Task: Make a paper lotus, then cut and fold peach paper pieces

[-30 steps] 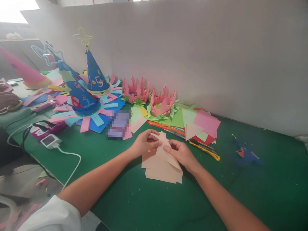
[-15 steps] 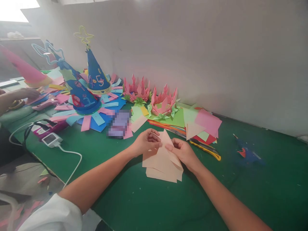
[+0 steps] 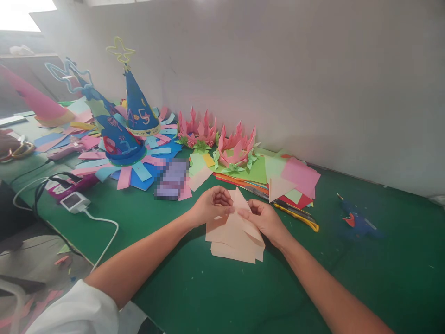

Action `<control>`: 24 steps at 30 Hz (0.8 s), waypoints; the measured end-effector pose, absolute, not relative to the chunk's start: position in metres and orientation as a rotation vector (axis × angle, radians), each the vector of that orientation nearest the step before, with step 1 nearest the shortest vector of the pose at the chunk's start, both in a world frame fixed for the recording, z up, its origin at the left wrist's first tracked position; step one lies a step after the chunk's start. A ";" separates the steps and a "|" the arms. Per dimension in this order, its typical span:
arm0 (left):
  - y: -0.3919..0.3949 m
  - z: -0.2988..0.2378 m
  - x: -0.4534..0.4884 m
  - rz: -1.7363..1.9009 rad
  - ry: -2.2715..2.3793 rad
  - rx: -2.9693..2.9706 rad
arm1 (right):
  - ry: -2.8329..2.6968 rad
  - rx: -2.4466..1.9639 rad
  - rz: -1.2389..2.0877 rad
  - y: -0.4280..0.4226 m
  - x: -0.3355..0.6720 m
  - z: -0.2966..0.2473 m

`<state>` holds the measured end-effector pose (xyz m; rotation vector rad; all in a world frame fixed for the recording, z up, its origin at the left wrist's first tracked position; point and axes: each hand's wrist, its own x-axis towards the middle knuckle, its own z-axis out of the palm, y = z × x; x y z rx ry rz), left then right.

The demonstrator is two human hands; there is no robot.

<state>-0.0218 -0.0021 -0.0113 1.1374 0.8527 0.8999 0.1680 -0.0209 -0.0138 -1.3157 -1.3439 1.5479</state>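
Observation:
My left hand [image 3: 209, 205] and my right hand [image 3: 263, 219] both pinch a peach-coloured folded paper piece [image 3: 239, 206] held just above a small stack of peach paper sheets [image 3: 233, 241] on the green table [image 3: 194, 287]. Fingertips of the two hands meet at the fold, with the piece's pointed tip sticking up between them. The stack lies directly under and in front of my hands.
Behind my hands lie a pile of coloured paper [image 3: 278, 178], a yellow utility knife [image 3: 299, 216], pink paper lotus flowers [image 3: 235, 149], two blue cone hats [image 3: 139, 111] and a white power adapter [image 3: 73, 202] with cable. Another person's hand [image 3: 9, 144] is at far left. A white wall [image 3: 313, 69] backs the table.
My fingers have shifted slightly on the folded piece, pressing it lower. The other person's hand at far left has drawn back toward the edge.

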 end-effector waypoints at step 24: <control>-0.010 -0.002 -0.020 0.785 0.806 1.366 | -1.223 -1.271 1.549 -0.021 0.167 -0.009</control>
